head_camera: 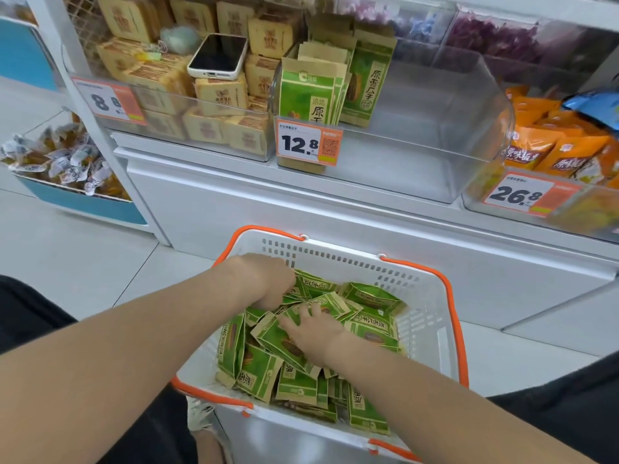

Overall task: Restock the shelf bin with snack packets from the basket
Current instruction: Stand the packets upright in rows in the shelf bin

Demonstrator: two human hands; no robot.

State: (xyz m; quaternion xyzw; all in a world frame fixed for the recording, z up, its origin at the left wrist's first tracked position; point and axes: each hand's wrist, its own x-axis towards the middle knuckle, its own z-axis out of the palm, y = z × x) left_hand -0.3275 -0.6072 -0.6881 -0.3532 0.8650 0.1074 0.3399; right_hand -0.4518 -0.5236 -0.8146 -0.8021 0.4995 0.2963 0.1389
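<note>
Snack packets, green: loose heap in a white, orange-rimmed basket on the floor below the shelf. Hands: left hand, fingers buried among the packets, grip not discernible; right hand, fingers spread flat on one packet. Clear shelf bin: a few matching packets upright at its left end.

A pale, glossy tiled floor runs from near to far left under even bright light, meeting a white shelving unit with a plain base panel across the far side, while a blue-fronted display stand sits at far left, beside it.
</note>
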